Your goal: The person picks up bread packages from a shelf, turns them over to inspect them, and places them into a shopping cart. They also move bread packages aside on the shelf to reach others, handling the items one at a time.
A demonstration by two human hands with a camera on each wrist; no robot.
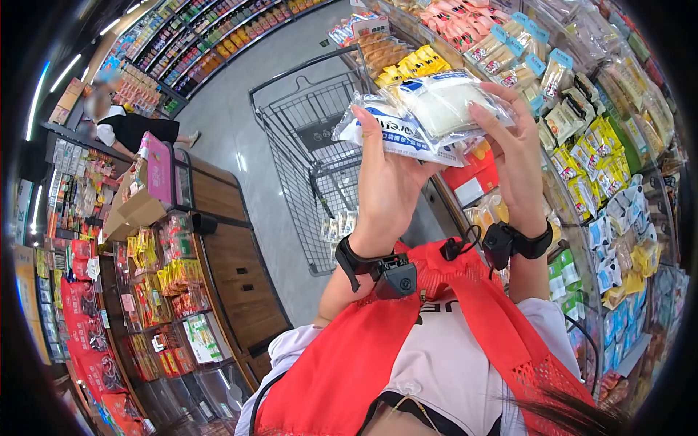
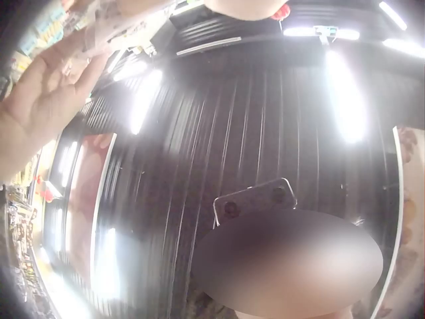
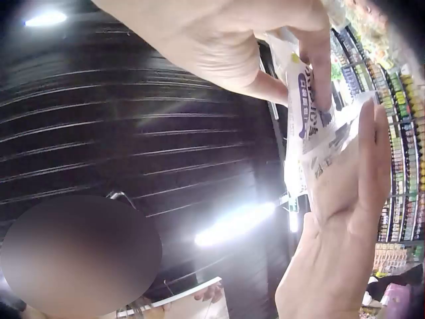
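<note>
Two overlapping bread packets are held up in front of the chest. On top is a clear packet with a flat white piece of bread (image 1: 445, 110); under it lies a blue-and-white packet (image 1: 398, 136) with large lettering. My left hand (image 1: 392, 190) holds the blue-and-white packet from below, thumb up along its left end, some fingers hidden behind. My right hand (image 1: 518, 149) pinches the clear packet's right side between thumb and fingers. In the right wrist view, the right hand (image 3: 232, 46) grips the wrapper (image 3: 307, 109) from above, with the left hand (image 3: 352, 219) opposite.
A wire shopping cart (image 1: 309, 156) stands just beyond the hands. Shelves of packaged snacks (image 1: 600, 171) rise close on the right. To the left are a wooden counter (image 1: 236, 258) and snack racks (image 1: 167, 280). A person in black (image 1: 142, 127) leans by the far-left counter.
</note>
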